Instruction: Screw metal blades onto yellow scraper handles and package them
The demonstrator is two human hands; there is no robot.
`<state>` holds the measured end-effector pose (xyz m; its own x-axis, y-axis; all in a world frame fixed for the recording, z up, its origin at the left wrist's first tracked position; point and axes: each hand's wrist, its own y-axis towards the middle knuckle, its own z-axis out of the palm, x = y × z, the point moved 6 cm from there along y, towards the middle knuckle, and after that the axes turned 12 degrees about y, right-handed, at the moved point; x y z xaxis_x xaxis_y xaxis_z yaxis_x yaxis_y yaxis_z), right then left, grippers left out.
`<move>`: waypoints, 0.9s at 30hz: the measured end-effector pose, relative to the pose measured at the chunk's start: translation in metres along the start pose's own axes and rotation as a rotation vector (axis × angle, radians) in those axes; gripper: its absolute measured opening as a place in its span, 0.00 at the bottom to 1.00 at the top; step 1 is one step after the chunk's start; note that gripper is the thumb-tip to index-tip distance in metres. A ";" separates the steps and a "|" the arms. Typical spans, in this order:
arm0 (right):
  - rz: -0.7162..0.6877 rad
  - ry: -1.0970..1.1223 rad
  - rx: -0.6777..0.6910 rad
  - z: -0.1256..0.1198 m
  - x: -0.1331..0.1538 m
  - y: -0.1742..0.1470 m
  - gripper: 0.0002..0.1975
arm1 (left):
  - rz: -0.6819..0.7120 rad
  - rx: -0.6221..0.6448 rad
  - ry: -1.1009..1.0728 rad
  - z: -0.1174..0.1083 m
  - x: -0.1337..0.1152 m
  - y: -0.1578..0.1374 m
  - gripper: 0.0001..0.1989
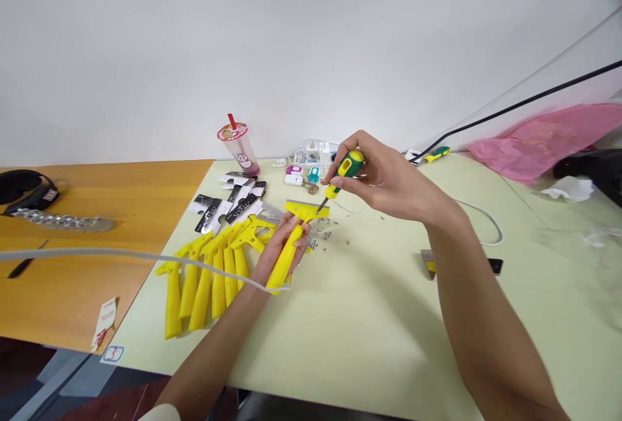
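Note:
My left hand is wrapped round a yellow scraper, whose wide head with a metal strip points away from me. In my right hand is a screwdriver with a green and yellow handle, held at a slant. Its tip meets a screw at the right side of the scraper's head. Small screws lie scattered on the table just right of the scraper. Several yellow scraper handles lie in a row left of my left hand. Behind them are black and white cards.
A drink cup with a red straw stands at the back. Near it are a power strip and small purple, teal and white items. A second screwdriver and a pink bag lie back right. A grey cable crosses the view at left.

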<state>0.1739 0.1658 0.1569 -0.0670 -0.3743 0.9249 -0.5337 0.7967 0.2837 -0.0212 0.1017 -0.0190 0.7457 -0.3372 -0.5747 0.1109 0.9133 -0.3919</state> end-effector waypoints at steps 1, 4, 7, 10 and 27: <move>0.001 0.000 0.001 0.000 0.000 0.000 0.19 | 0.002 0.007 0.000 0.000 0.000 0.000 0.19; 0.002 0.002 0.008 0.000 -0.002 0.001 0.19 | 0.001 0.017 0.014 0.001 0.000 -0.001 0.19; 0.002 -0.001 0.014 0.001 -0.003 0.001 0.19 | 0.000 0.017 0.033 0.003 -0.001 -0.002 0.19; 0.006 -0.002 0.011 0.000 -0.004 0.002 0.18 | 0.002 0.020 0.039 0.004 -0.001 -0.003 0.19; -0.036 -0.046 0.041 0.006 -0.001 0.002 0.18 | -0.042 0.007 -0.055 0.002 0.002 -0.002 0.16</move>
<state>0.1675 0.1649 0.1549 -0.0855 -0.4246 0.9013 -0.5706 0.7624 0.3051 -0.0191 0.0997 -0.0179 0.7752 -0.3626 -0.5172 0.1476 0.9001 -0.4099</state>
